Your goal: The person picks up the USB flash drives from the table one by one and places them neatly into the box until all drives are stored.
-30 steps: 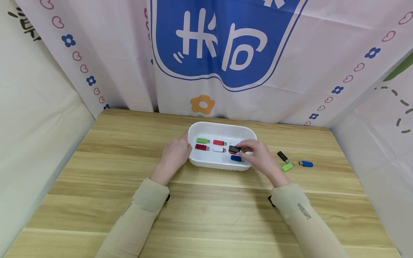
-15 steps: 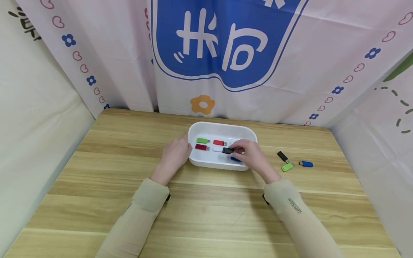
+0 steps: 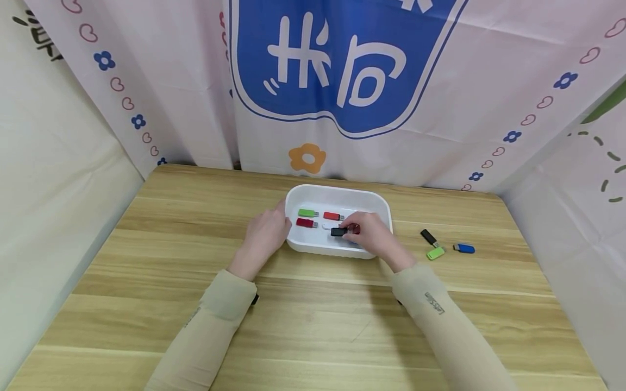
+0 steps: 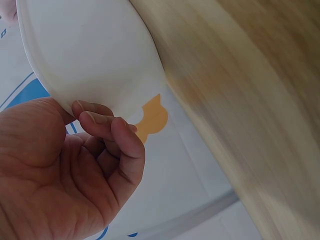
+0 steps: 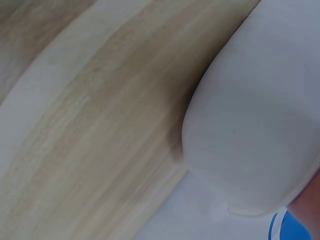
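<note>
The fingers of my right hand (image 3: 368,233) pinch a black memory stick (image 3: 338,232) inside the white tray (image 3: 332,251); something dark red (image 3: 355,229) shows between them, and whether it belongs to the stick I can't tell. Over the last second I have shifted the stick toward nine o'clock, from the tray's right half to near its middle, at five o'clock from the white stick (image 3: 328,226). I judge it is being placed, though not yet let go; whether it touches the tray's floor is hidden.

Farther out, at twelve lies the red stick (image 3: 333,216), at ten the green stick (image 3: 306,213) and crimson stick (image 3: 304,222). At nine my left hand (image 3: 266,232) stays curled on the rim, steadying it, I'd say. Out at three, three sticks (image 3: 464,248) lie on the desk (image 3: 308,315), unmoved, so work remains.
</note>
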### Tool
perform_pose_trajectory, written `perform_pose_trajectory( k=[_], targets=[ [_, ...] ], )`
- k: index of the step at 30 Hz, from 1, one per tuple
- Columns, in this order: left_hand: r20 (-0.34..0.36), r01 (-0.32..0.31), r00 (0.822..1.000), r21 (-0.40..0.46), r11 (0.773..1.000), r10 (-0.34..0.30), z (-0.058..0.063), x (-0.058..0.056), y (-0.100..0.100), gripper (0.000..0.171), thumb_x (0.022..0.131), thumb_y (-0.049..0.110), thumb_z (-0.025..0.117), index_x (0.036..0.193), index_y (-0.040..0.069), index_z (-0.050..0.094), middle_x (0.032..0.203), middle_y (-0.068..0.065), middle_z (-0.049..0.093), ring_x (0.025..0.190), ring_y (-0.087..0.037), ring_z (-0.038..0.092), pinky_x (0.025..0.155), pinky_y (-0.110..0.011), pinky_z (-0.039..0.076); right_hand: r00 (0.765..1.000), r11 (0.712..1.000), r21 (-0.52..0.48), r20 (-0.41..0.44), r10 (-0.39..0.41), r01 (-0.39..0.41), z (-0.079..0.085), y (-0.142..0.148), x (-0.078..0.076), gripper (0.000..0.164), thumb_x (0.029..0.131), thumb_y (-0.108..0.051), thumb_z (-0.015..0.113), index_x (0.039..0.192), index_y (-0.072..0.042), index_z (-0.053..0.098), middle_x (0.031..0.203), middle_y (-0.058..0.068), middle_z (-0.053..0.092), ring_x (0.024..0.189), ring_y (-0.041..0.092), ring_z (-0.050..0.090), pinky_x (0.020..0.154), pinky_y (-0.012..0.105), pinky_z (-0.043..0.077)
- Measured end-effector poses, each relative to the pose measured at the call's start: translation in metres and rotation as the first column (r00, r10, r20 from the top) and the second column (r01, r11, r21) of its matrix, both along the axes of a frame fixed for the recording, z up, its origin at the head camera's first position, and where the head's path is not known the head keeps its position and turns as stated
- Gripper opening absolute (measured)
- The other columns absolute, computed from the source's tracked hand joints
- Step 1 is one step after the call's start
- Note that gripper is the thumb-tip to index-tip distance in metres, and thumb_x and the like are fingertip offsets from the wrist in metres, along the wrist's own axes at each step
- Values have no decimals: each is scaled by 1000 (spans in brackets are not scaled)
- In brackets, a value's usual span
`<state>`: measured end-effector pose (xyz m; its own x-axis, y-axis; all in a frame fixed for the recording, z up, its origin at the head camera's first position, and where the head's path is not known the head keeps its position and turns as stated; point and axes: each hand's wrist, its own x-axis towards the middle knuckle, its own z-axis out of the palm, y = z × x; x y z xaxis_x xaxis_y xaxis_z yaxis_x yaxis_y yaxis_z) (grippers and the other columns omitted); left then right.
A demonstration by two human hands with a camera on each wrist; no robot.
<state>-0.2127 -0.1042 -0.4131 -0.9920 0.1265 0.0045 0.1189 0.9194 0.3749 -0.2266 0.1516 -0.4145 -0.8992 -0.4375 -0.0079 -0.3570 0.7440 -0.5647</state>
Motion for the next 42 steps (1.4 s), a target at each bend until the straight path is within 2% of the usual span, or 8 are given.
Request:
perform_pose_trajectory(
  k=[7, 18, 25, 42],
  targets=[
    [-4, 1, 1000, -4, 1000, -1, 0, 0, 0, 53, 99, 16, 56, 147, -2, 42, 79, -16, 67, 54, -21, 56, 41, -25, 38, 999, 998, 44, 8, 34, -34, 0, -3, -3, 17, 86, -7, 76, 103, -6, 76, 98, 9, 73, 85, 18, 63, 82, 35, 53],
    [-8, 4, 1000, -5, 1000, -4, 0, -1, 0, 53, 99, 16, 57, 146, -2, 43, 85, -19, 70, 56, -22, 57, 43, -26, 40, 996, 993, 95, 57, 62, -67, -1, -9, -9, 18, 87, -8, 76, 104, -6, 76, 92, 7, 72, 80, 14, 59, 77, 31, 50],
    [-2, 3, 1000, -8, 1000, -3, 0, 0, 0, 53, 99, 16, 57, 147, -2, 42, 84, -18, 69, 55, -21, 57, 42, -25, 39, 994, 990, 114, 84, 71, -81, -4, -11, -14, 17, 86, -9, 77, 102, -6, 76, 92, 6, 73, 79, 13, 60, 79, 31, 51],
    [1, 1, 1000, -12, 1000, -1, 0, 0, 0, 53, 99, 17, 56, 147, -2, 43, 86, -18, 70, 57, -22, 58, 43, -26, 41, 994, 985, 154, 76, 72, -83, -8, -13, -18, 19, 85, -7, 76, 103, -5, 75, 97, 9, 73, 84, 17, 62, 82, 35, 53]
  ],
)
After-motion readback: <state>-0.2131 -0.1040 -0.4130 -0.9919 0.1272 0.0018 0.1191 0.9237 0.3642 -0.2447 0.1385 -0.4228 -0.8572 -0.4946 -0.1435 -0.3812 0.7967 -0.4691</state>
